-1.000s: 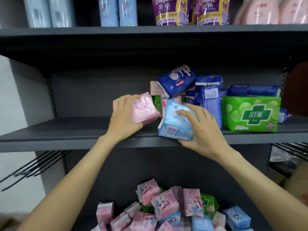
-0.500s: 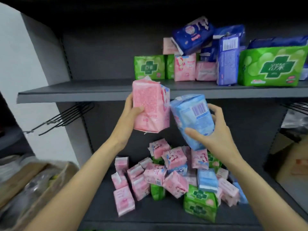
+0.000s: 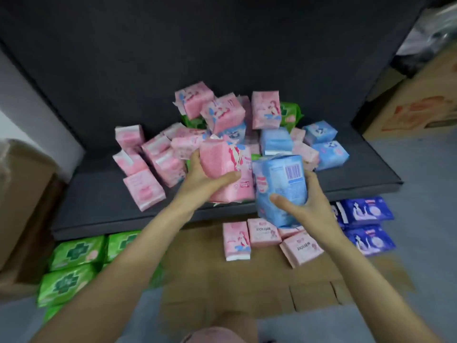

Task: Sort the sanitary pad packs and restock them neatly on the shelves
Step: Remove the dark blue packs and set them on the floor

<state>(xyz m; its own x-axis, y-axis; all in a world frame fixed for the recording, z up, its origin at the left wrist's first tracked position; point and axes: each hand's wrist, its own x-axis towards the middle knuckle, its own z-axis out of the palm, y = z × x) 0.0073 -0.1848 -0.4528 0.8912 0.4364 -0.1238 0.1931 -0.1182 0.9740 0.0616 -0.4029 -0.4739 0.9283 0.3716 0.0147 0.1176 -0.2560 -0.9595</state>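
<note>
My left hand (image 3: 205,179) grips a pink pad pack (image 3: 223,164), thumb across its front. My right hand (image 3: 304,206) grips a light blue pad pack (image 3: 279,184) with a barcode on top. Both packs hang side by side over the front edge of the low dark shelf (image 3: 99,209). Behind them on that shelf lies a loose heap of pink, light blue and green packs (image 3: 222,115). On the floor below are green packs (image 3: 74,253) at left, pink packs (image 3: 262,231) in the middle and dark blue packs (image 3: 368,211) at right.
Flattened cardboard (image 3: 235,280) covers the floor under the shelf. A brown carton (image 3: 22,194) stands at the left and a printed carton (image 3: 420,105) at the right. The shelf's left front part is bare.
I took both packs off the upper shelf and brought them down to the low shelf. My view has tipped downward, so the upper shelf is out of sight.
</note>
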